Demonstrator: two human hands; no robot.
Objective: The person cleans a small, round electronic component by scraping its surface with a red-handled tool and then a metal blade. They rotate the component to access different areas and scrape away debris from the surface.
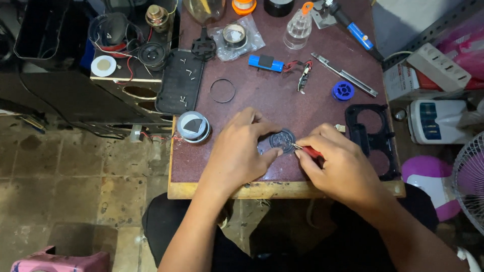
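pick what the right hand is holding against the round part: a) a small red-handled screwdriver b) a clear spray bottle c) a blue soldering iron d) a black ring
a: the right hand grips a small red-handled screwdriver with its tip on the round part, which the left hand steadies; the blue soldering iron, spray bottle and black ring lie untouched farther back on the table.

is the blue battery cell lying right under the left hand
No, the blue battery cell lies farther up the table, well apart from the left hand, which rests on a small round speaker part.
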